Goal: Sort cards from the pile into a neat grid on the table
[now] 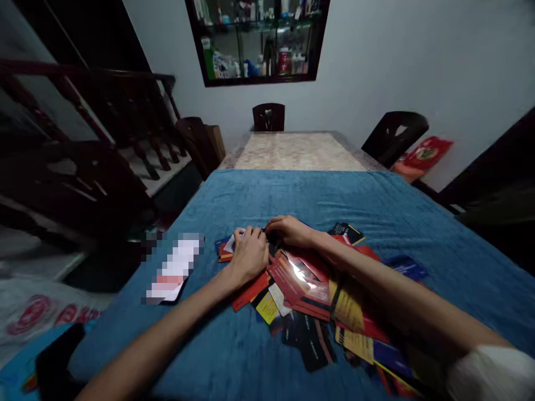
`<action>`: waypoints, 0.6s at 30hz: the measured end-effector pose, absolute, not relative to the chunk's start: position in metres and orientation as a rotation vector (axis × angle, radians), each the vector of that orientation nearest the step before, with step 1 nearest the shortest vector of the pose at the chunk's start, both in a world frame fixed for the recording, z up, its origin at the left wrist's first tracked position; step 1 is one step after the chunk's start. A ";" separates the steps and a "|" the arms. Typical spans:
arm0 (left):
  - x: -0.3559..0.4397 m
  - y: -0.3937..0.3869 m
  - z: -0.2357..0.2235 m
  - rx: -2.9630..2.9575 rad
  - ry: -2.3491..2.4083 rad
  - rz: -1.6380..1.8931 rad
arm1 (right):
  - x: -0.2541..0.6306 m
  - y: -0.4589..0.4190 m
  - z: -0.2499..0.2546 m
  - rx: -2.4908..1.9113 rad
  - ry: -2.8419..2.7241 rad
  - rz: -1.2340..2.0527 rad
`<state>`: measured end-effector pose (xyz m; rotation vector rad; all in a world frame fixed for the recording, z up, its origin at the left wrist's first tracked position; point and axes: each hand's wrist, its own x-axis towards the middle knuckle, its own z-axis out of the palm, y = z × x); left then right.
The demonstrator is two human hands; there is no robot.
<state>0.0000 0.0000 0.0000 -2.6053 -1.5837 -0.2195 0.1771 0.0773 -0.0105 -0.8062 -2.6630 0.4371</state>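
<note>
Both my hands meet over a small stack of cards (225,249) on a blue cloth (301,195). My left hand (249,255) rests with fingers curled on the stack's right end. Fingers pinched together, my right hand (290,230) touches the left hand's fingertips at something small and dark that I cannot make out. A loose spread of red, yellow, black and blue cards (309,295) lies under and beside my right forearm.
A pixelated flat object (173,268) lies on the cloth to the left. Beyond the cloth shows the marble tabletop (296,151), with dark chairs (268,117) around it. A stair railing (96,111) stands on the left and a wall shelf (257,39) behind.
</note>
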 end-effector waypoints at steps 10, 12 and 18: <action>-0.007 0.019 -0.006 -2.615 -1.627 -0.265 | 0.180 0.079 -0.012 -0.899 -2.621 0.433; -0.007 0.022 -0.006 -2.622 -1.610 -0.256 | 0.180 0.079 -0.009 -0.892 -2.640 0.432; -0.004 0.026 -0.003 -2.668 -1.624 -0.256 | 0.179 0.083 -0.002 -0.860 -2.744 0.416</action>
